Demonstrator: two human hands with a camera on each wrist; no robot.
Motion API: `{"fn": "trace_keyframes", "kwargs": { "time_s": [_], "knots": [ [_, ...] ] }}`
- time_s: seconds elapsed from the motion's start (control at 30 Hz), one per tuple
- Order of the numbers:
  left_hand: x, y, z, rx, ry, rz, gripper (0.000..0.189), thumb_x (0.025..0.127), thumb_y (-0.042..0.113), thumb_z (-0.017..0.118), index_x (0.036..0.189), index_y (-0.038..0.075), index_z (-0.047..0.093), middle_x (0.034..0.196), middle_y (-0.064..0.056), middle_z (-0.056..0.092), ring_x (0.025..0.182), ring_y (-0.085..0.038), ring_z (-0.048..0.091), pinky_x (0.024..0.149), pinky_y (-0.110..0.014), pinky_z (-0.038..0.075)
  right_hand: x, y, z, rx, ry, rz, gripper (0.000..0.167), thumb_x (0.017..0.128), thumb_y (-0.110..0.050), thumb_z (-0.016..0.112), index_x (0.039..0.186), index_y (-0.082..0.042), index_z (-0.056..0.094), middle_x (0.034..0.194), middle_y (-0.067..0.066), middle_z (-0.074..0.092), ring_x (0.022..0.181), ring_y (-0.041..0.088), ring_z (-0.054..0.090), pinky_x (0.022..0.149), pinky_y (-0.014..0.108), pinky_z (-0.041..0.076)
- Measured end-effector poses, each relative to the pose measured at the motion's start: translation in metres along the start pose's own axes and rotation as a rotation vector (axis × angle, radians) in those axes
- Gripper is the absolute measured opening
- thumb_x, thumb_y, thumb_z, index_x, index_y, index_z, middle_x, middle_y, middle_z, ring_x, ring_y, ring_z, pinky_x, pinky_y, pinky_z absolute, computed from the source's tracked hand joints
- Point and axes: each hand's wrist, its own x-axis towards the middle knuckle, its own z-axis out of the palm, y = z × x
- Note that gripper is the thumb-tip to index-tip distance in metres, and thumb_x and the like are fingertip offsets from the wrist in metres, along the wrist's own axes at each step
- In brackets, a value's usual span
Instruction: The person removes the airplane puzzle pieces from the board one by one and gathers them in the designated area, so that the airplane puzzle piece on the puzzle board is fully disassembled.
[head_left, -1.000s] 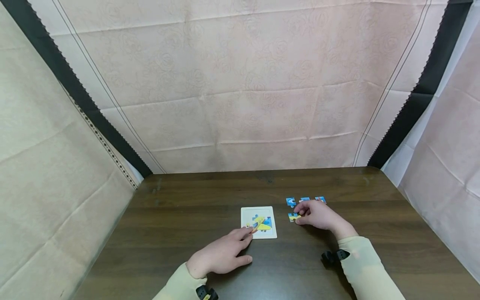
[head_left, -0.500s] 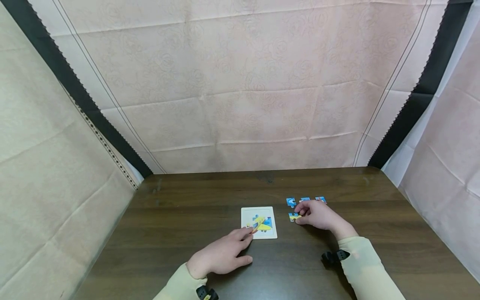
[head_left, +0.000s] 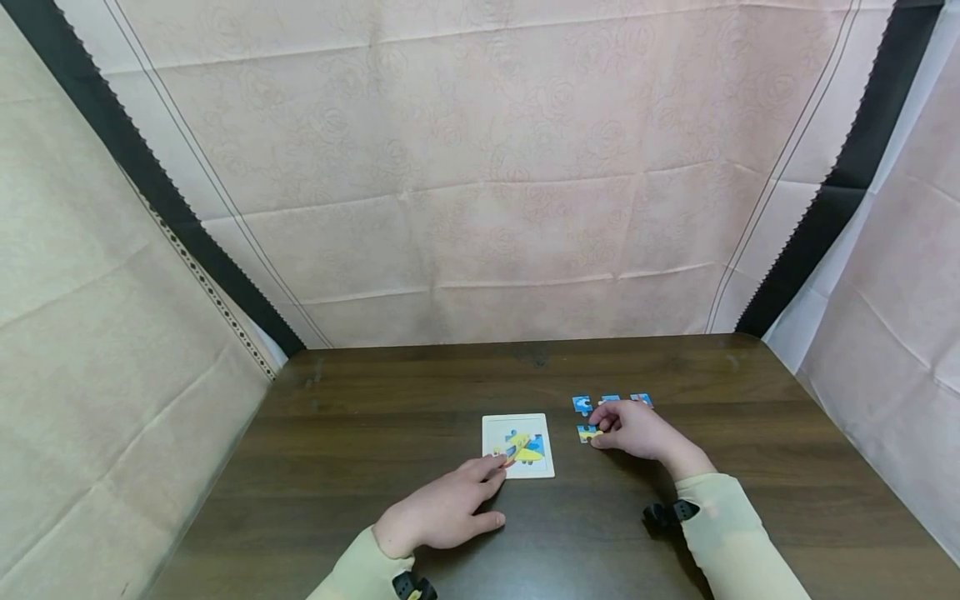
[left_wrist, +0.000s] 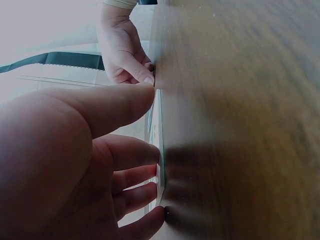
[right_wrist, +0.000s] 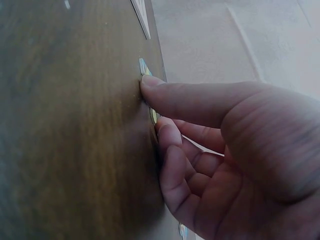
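Note:
A square white puzzle board [head_left: 517, 420] with a partly filled picture of a yellow plane on blue lies on the table. My left hand [head_left: 450, 504] rests on its lower left corner, fingers stretched out; the left wrist view shows those fingertips [left_wrist: 152, 156] along the board's edge. My right hand [head_left: 637, 429] pinches a blue and yellow puzzle piece [head_left: 587, 434] between thumb and forefinger, low at the tabletop. In the right wrist view the thumb covers the middle of that puzzle piece [right_wrist: 153, 116].
Behind the right hand lie a blue puzzle piece [head_left: 582, 404], another puzzle piece [head_left: 611, 397] partly hidden by the fingers, and one with some red [head_left: 642, 397]. The dark wooden table [head_left: 360, 417] ends at a pale cloth wall [head_left: 480, 208].

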Motion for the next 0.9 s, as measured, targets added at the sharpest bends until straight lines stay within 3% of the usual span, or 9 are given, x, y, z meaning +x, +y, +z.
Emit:
{"fn": "trace_keyframes", "kwargs": {
  "time_s": [0.9],
  "knots": [
    [0.0002, -0.0012, 0.0009, -0.007, -0.002, -0.001, 0.067, 0.11, 0.046, 0.059, 0.163, 0.008, 0.044, 0.176, -0.002, 0.027, 0.16, -0.02, 0.027, 0.124, -0.038, 0.034, 0.0011, 0.0031, -0.0026, 0.02, -0.011, 0.0, 0.022, 0.09, -0.013, 0.087, 0.106, -0.007, 0.074, 0.093, 0.0, 0.065, 0.086, 0.018, 0.059, 0.079, 0.037, 0.052]
  ]
}}
